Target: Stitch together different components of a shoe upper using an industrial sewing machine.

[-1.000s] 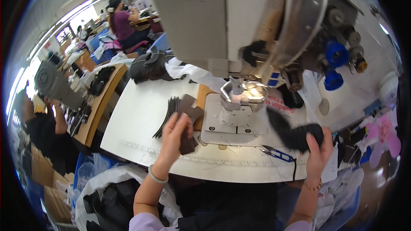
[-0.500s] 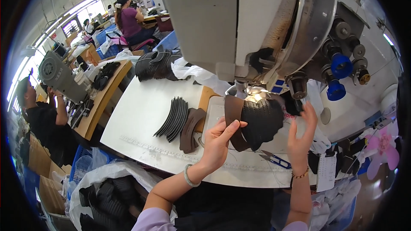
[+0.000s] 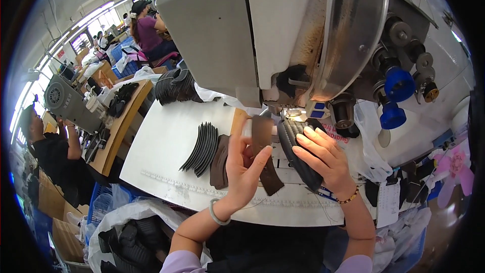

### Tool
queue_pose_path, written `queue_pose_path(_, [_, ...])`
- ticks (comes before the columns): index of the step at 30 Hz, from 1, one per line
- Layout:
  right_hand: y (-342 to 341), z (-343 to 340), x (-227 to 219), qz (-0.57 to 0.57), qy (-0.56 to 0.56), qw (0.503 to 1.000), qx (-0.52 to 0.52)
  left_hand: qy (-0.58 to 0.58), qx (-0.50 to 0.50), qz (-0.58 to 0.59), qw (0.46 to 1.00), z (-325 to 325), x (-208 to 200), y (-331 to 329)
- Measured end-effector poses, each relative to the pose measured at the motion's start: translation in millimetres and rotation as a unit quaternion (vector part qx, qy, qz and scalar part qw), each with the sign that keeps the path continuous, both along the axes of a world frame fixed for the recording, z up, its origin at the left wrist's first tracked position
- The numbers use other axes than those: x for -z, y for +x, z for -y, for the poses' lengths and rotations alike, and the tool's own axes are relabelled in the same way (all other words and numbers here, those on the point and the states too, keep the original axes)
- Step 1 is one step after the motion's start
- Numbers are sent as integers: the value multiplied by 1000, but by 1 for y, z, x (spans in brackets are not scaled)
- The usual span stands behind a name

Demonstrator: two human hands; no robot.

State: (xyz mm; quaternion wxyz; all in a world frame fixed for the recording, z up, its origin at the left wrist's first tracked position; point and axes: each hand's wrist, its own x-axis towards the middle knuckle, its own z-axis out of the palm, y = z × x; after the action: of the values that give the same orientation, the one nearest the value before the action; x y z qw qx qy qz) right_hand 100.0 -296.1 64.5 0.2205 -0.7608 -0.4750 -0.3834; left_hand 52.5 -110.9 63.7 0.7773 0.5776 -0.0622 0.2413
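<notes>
My left hand is at a brown curved strip, its thumb across the strip's edge and some fingers curled behind. The strip's upper end blurs with motion. My right hand grips a black ribbed, padded panel, fingers laid over its top as it bends beneath them. A strip of white table shows between the panel and the brown piece. Both are just in front of the lit needle area of a sewing machine. Partly under my right wrist lie blue-handled thread snips.
Stacked black curved strips and brown strips lie on the white table. A black pile sits at the back. Blue tension knobs jut out at right. Bagged black pieces are below left. Two co-workers sit farther off.
My right hand came from the open air at right onto the black panel. The panel now bends upright, apart from the brown strip, which shifted left with my left hand. The view turned slightly.
</notes>
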Motion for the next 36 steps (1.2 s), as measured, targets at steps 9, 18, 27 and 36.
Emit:
queue_pose_path(9, [2,6,-17,-78,25,994,67,314,127,64,939,-57,-8,16])
queue_pose_path(18, [1,22,-14,-27,43,999,-1,594,-46,262,759,-67,-5,37])
queue_pose_path(27, [5,-2,9,50,-1,999,18,587,-123,400,693,-75,5,38])
queue_pose_path(36, [8,1,14,52,6,999,6,603,-154,395,676,-47,-2,40])
